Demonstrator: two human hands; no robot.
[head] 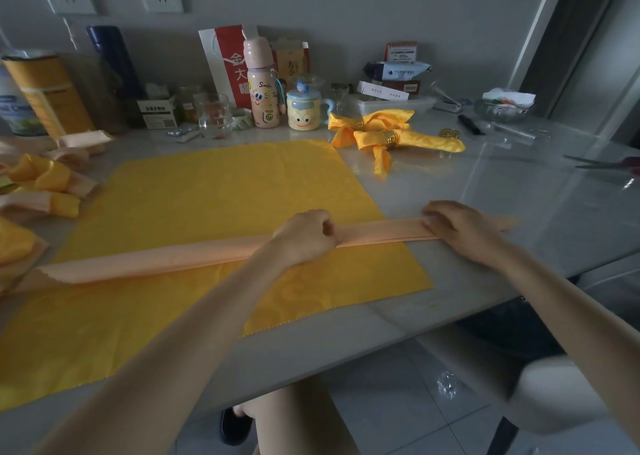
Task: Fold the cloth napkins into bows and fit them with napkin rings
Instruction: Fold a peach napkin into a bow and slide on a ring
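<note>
A peach napkin [166, 259], folded into a long narrow strip, lies across a flat yellow napkin [214, 191] spread on the table. My left hand [306, 235] rests on the strip near its middle with curled fingers gripping the fold. My right hand [457, 228] presses flat on the strip's right end. Two finished yellow bows [384, 131] with gold napkin rings [390, 138] lie at the back right. A loose gold ring [449, 133] sits beside them.
More folded peach and yellow napkins [48, 184] are piled at the left edge. Bottles, a glass [214, 113], a cartoon mug [304, 110], boxes and a paper bag line the back wall. Scissors [609, 164] lie at far right. The table's front edge [346, 354] runs close to me.
</note>
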